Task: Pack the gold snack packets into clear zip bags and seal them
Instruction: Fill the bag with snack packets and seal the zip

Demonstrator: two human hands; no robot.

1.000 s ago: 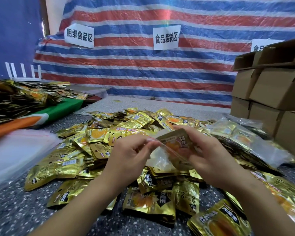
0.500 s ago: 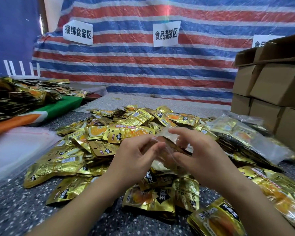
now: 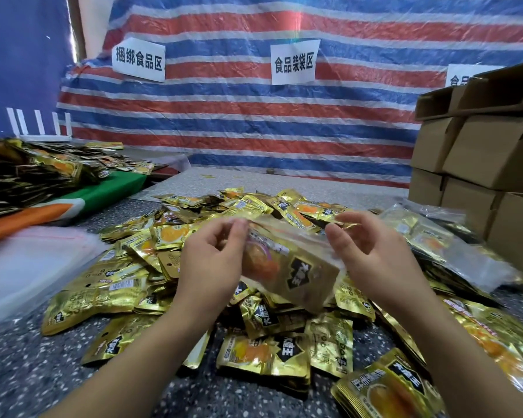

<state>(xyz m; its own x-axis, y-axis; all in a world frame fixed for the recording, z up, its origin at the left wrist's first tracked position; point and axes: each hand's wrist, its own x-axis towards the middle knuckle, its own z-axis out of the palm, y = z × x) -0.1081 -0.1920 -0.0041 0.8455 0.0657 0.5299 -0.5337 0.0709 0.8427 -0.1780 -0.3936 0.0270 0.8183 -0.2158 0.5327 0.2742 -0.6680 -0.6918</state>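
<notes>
The clear zip bag hangs between my two hands above the middle of the heap, with gold snack packets already inside it, one showing its black label and an orange picture through the plastic. My left hand pinches the bag's top left corner between thumb and forefinger, the other fingers curled loosely behind. My right hand takes the top right end of the mouth; thumb and forefinger are bent toward it, but motion blur smears the plastic there and I cannot tell how firmly they close on it. The bag's mouth is stretched between the two grips, and I cannot make out whether the zip strip is pressed together along its length.

Under the bag lies the loose pile of gold packets, spread over the speckled table, overlapping so that many are half buried. At the bottom right, a packet stack is cut off by the picture's edge. To my right lie filled clear bags, touching the heap, and behind them stacked cardboard boxes close off that side. On my left a pile of empty clear bags lies near the heap, blurred and pale. Bare tabletop shows nearest me and beyond the heap, up to the striped tarp.
</notes>
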